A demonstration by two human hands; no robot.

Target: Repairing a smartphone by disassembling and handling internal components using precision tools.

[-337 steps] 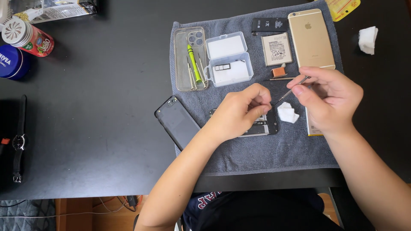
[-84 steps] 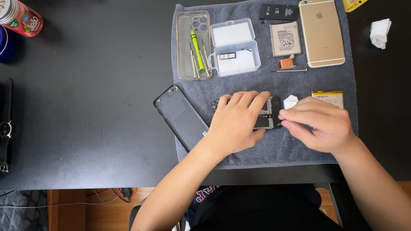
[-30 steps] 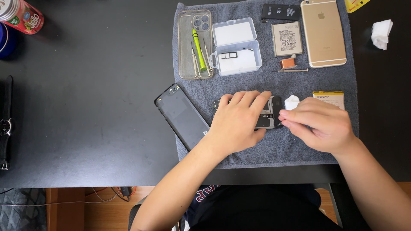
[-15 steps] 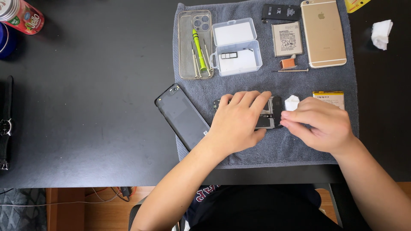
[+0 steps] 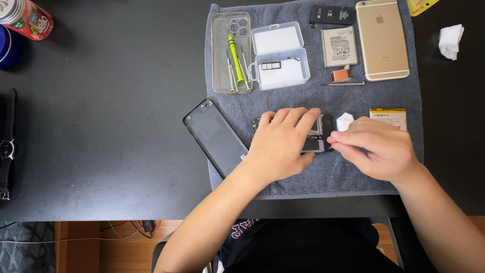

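An opened dark phone (image 5: 317,137) lies on the grey towel (image 5: 303,177), its insides facing up. My left hand (image 5: 283,141) rests flat over it and presses it down. The pinched fingertips of my right hand (image 5: 376,146) touch the phone's right end; anything between them is hidden. A small white wad (image 5: 345,121) sits just above that hand. A black back cover (image 5: 214,136) lies slanted at the towel's left edge, next to my left wrist.
On the towel's far side lie a clear case (image 5: 222,50) with a green screwdriver (image 5: 235,58), an open plastic box (image 5: 279,60), two batteries (image 5: 339,46) (image 5: 331,14), a thin metal tool (image 5: 343,83) and a gold phone (image 5: 381,38). Another battery (image 5: 388,117) lies right. A can (image 5: 25,19) and a watch (image 5: 7,146) sit on the left.
Since the oldest frame both hands came down onto the opened phone, and the thin tool left my right hand for the towel. Over the last second nothing visibly moved.
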